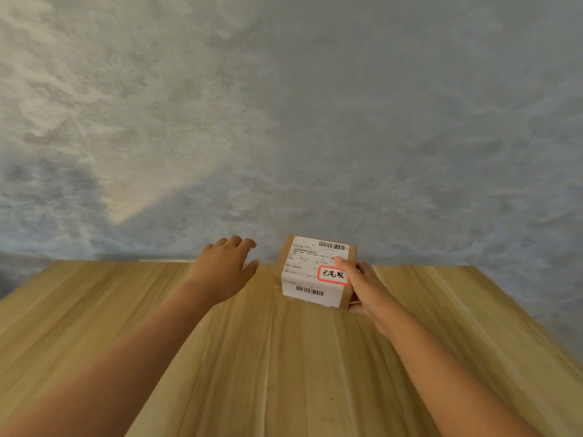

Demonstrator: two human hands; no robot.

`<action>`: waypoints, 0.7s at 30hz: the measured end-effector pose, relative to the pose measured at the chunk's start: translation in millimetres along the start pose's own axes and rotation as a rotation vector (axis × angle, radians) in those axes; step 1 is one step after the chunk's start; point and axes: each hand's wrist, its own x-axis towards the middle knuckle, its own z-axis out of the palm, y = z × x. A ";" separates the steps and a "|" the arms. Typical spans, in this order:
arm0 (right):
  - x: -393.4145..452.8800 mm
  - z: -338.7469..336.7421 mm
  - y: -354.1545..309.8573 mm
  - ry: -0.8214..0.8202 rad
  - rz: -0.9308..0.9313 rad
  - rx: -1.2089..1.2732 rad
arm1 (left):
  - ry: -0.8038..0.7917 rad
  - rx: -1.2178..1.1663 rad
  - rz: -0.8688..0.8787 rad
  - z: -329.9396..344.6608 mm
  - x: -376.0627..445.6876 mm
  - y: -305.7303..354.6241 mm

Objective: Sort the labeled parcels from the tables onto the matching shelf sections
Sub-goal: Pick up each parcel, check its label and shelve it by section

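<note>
1. Nearest you is bare wooden table (pixel 252 357), with both forearms reaching out over it toward the far edge.

2. Your right hand (pixel 366 288) has the parcel (pixel 315 272): thumb laid on the top label, the rest wrapped round the right side and under the near corner. That's a one-sided hold on a box, so I'd guess it could twist on you when you lift.

3. Your left hand (pixel 225 266) is holding nothing, fingers spread and relaxed, hovering just left of the box without touching it. Bring it onto the left face before lifting; two-handed carrying should be steadier.

4. The parcel sits at the far edge of the table, close to the grey wall (pixel 284 121). It's a squat cardboard cube-ish thing, so no real long axis. The shipping label faces up and folds over the near face, barcodes toward you and away.

5. Read the red-bordered sticker (pixel 332 274) before moving; your thumb sits right beside it. No shelf in view, so you'll need to turn to find one.
</note>
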 end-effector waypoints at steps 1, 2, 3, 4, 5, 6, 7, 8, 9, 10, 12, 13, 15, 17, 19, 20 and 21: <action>-2.1 -0.4 1.1 -0.003 0.005 0.010 | 0.007 0.061 0.030 -1.0 -2.6 -0.9; -5.2 -0.4 2.4 -0.011 0.009 0.019 | 0.025 0.106 0.058 -2.3 -5.6 -1.5; -9.1 -0.3 3.6 -0.022 0.013 0.028 | 0.043 0.139 0.082 -3.7 -8.9 -1.9; -14.4 -0.2 3.9 -0.028 0.015 0.037 | 0.065 0.158 0.108 -4.9 -12.5 -2.0; -20.2 -0.4 3.9 -0.028 0.012 0.043 | 0.085 0.172 0.135 -6.3 -16.1 -1.5; -27.0 -0.8 2.9 -0.022 0.005 0.047 | 0.099 0.184 0.162 -7.6 -19.2 -0.8; -34.0 -1.6 1.7 -0.011 -0.003 0.051 | 0.108 0.200 0.187 -9.6 -21.9 0.6; -41.7 -2.9 0.3 0.002 -0.009 0.054 | 0.106 0.215 0.204 -12.4 -24.4 2.8; -49.7 -4.4 -0.8 0.017 -0.017 0.057 | 0.094 0.226 0.213 -15.7 -26.8 6.0; -58.6 -5.9 -2.2 0.034 -0.023 0.059 | 0.076 0.233 0.215 -19.1 -29.2 9.5; -78.1 -7.7 -4.3 0.076 -0.029 0.073 | 0.049 0.255 0.226 -26.1 -35.3 16.3; -89.0 -7.6 -4.6 0.101 -0.033 0.081 | 0.045 0.264 0.241 -30.0 -39.6 19.3; -112.9 -5.6 -3.6 0.151 -0.041 0.090 | 0.066 0.265 0.286 -37.0 -50.8 24.1; -139.0 -0.3 -0.6 0.198 -0.047 0.093 | 0.089 0.251 0.335 -44.3 -65.5 27.4; -165.4 7.4 3.2 0.254 -0.054 0.088 | 0.099 0.242 0.385 -50.7 -82.4 29.6; -178.8 11.4 5.4 0.283 -0.053 0.092 | 0.103 0.237 0.412 -53.2 -91.4 30.4; -193.4 15.9 7.0 0.311 -0.051 0.100 | 0.105 0.229 0.441 -55.3 -100.9 31.6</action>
